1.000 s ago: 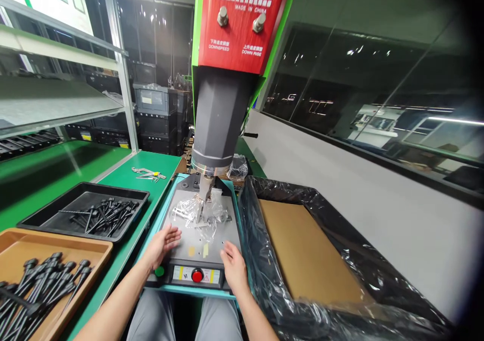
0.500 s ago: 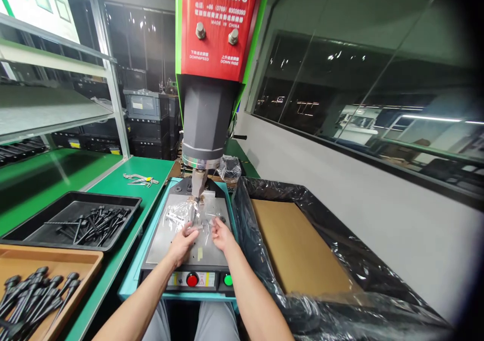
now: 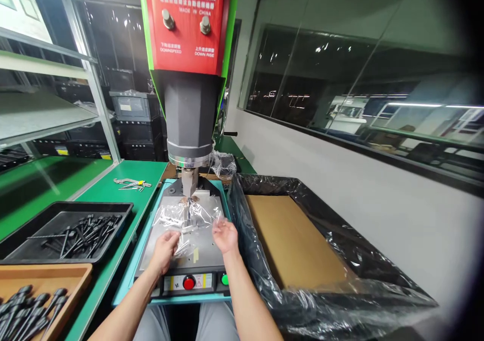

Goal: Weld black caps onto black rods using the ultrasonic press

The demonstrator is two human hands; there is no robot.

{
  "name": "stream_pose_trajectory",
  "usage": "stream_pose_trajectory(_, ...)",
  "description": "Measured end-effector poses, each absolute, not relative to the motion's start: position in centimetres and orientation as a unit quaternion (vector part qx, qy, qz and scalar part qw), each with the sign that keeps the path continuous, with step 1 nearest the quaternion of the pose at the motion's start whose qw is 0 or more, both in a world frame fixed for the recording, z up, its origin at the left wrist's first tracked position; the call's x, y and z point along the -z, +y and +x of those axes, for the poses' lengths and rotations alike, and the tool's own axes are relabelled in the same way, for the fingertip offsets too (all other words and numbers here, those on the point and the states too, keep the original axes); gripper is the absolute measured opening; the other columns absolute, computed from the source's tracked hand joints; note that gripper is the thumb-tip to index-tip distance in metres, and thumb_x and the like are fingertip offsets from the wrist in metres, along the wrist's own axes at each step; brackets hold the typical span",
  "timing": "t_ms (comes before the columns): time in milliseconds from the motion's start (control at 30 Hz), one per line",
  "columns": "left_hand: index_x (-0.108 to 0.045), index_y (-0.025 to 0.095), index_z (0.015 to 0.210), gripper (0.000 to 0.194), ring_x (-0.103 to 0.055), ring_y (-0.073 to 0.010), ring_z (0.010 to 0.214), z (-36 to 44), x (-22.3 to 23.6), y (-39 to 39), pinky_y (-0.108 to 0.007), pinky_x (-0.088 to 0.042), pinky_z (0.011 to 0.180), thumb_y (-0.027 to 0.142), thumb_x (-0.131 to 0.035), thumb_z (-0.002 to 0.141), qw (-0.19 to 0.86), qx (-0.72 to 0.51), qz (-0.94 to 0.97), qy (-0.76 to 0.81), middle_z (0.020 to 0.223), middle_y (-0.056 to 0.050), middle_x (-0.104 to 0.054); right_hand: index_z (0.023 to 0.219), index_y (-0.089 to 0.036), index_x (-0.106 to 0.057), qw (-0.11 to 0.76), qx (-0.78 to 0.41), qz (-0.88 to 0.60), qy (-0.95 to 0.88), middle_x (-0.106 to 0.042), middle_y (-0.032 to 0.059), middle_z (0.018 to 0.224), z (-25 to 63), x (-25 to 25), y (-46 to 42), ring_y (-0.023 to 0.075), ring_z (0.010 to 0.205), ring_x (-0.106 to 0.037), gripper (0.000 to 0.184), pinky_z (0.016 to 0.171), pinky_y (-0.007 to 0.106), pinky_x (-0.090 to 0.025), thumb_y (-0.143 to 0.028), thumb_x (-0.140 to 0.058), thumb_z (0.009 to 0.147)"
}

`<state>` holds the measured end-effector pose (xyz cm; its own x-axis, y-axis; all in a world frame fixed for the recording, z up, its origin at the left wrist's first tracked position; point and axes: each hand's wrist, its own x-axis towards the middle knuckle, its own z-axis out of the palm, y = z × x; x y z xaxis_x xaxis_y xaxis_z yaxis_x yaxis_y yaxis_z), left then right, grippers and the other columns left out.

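A clear, shiny plastic film lies spread and crumpled over the metal plate of a press machine, below its metal head. At the film's near left edge, my left hand is closed in a pinch on it. My right hand is at the film's right edge, palm partly up, its fingers bent together on the film and slightly blurred. Under the film, a small narrow part beneath the head shows only faintly. Whether the film is a bag or a single sheet I cannot tell.
Red and green buttons sit on the machine's front. Left are a black tray and a tan tray, both with dark rod-like parts, and tools. Right is a box lined with black plastic, with cardboard inside.
My hands have moved apart, the left lower and outward, spreading the plastic film wider across the plate. The camera view has shifted, so the machine sits further left.
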<state>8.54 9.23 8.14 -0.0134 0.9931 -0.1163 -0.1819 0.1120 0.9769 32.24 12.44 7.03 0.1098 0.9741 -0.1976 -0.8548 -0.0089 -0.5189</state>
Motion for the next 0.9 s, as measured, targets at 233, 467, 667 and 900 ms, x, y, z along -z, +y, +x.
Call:
stream_pose_trajectory(233,-0.051,0.018,0.077,0.04,-0.025,-0.0037,0.039,7.2,-9.4,9.9,-0.018,-0.012,0.041,0.052,-0.068,0.068,0.573,-0.495,0.42,0.5,0.053,0.01,-0.038,0.087,-0.016,-0.058,0.608,-0.701,-0.352,-0.126,-0.069,0.0104,0.09,34.4,-8.4,14.2,0.0184,0.071,-0.066,0.016,0.051,0.024,-0.048,-0.032,-0.055,0.088)
stream_pose_trajectory(467,-0.056,0.015,0.079,0.045,-0.027,-0.0037,0.04,6.2,-10.2,9.5,-0.019,-0.013,0.042,0.057,-0.068,0.068,0.598,-0.445,0.45,0.492,0.057,0.005,-0.049,0.083,-0.015,-0.056,0.454,-0.717,-0.438,-0.295,-0.058,-0.0019,0.058,32.7,-10.9,17.4,0.0162,0.058,-0.064,0.014,0.054,0.026,-0.049,-0.025,-0.066,0.084)
stream_pose_trajectory(667,-0.053,0.016,0.073,0.047,-0.026,-0.0054,0.04,5.1,-9.7,9.6,-0.019,-0.013,0.042,0.062,-0.066,0.068,0.591,-0.394,0.485,0.511,0.048,0.008,-0.042,0.08,-0.022,-0.045,0.542,-0.602,-0.489,-0.322,-0.057,-0.0061,0.062,31.9,-11.2,19.4,0.0105,0.048,-0.058,0.017,0.05,0.023,-0.048,-0.029,-0.059,0.087)
stream_pose_trajectory(900,-0.045,0.019,0.061,0.051,-0.025,-0.0059,0.038,4.8,-9.3,8.8,-0.02,-0.011,0.041,0.065,-0.067,0.065,0.615,-0.322,0.509,0.509,0.042,0.008,-0.038,0.076,-0.023,-0.052,0.583,-0.426,-0.563,-0.401,-0.047,-0.0112,0.045,31.9,-10.8,20.5,0.0069,0.03,-0.039,0.012,0.034,0.017,-0.025,-0.029,-0.052,0.087)
